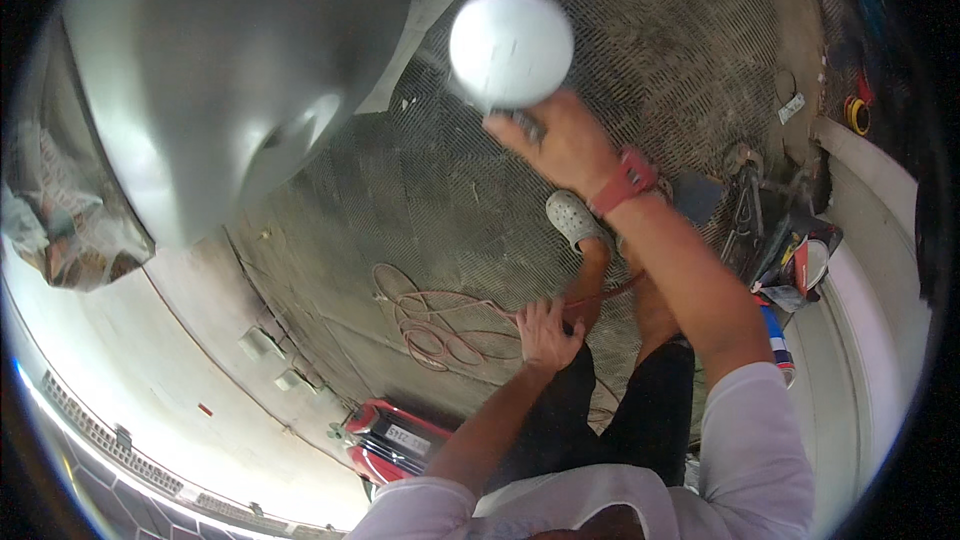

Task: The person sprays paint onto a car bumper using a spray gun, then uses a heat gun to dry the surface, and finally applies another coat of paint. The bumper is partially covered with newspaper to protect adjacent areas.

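Note:
My right hand [565, 145], a red watch on its wrist, is closed round the dark grip of what looks like a spray gun [512, 45]. Its round white cup faces up and is smeared by motion. To the left of the gun is a large, curved, shiny grey car body panel [250, 70]; a gap of floor separates the two. Lower down, my left hand [548, 335] lies by my knee with its fingers stretched out. A thin reddish hose [440, 320] passes close by these fingers; whether they touch it I cannot tell.
Pale masking sheet [425, 25] edges the panel, and crumpled clear plastic [80, 230] hangs at its left. The hose loops over the ridged floor mat [650, 40]. A red vehicle [400, 437] stands lower left. A jack-like metal tool [745, 205] and cans [778, 340] are at right.

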Available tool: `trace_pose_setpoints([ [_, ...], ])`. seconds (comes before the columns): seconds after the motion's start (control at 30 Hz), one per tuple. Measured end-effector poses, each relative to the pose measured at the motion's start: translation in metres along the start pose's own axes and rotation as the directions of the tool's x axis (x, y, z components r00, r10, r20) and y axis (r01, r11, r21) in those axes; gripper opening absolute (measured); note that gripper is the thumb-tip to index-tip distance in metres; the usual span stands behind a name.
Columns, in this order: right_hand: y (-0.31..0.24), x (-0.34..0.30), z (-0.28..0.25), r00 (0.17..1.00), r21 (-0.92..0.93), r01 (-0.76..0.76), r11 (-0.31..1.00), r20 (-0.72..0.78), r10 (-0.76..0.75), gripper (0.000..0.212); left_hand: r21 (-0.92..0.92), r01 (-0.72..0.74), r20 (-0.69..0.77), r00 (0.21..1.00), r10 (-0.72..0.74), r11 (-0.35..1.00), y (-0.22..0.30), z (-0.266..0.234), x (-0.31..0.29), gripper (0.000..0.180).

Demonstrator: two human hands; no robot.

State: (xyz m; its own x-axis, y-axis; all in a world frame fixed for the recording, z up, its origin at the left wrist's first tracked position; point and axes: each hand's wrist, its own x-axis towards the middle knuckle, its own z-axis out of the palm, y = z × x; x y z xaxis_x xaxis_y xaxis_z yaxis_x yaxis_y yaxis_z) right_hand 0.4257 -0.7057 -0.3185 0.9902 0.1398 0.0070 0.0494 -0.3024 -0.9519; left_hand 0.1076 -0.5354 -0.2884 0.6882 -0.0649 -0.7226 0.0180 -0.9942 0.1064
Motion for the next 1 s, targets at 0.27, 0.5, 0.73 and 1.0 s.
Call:
trace_pose_setpoints([
  [0.27,-0.066,-0.043,0.123,0.98,0.218,-0.057,0.974,0.201,0.012,0.043,-0.089,0.008,-0.061,0.998,-0.014,0.996,0.005,-0.005,-0.002,0.055],
  [0.5,-0.078,-0.022,0.121,0.97,0.331,-0.013,0.943,0.235,-0.069,0.046,-0.14,0.066,0.016,0.998,-0.065,0.988,0.006,-0.001,-0.008,0.051],
  [0.73,-0.051,0.001,-0.006,0.999,0.15,-0.004,0.989,0.041,-0.002,0.051,-0.154,-0.007,-0.075,0.997,-0.004,0.988,0.008,0.019,-0.019,0.05],
  [1.0,-0.053,0.1,-0.145,0.941,0.078,-0.318,0.945,-0.091,0.325,0.06,-0.289,-0.14,-0.256,0.965,0.064,0.947,0.015,0.024,-0.047,0.038],
])
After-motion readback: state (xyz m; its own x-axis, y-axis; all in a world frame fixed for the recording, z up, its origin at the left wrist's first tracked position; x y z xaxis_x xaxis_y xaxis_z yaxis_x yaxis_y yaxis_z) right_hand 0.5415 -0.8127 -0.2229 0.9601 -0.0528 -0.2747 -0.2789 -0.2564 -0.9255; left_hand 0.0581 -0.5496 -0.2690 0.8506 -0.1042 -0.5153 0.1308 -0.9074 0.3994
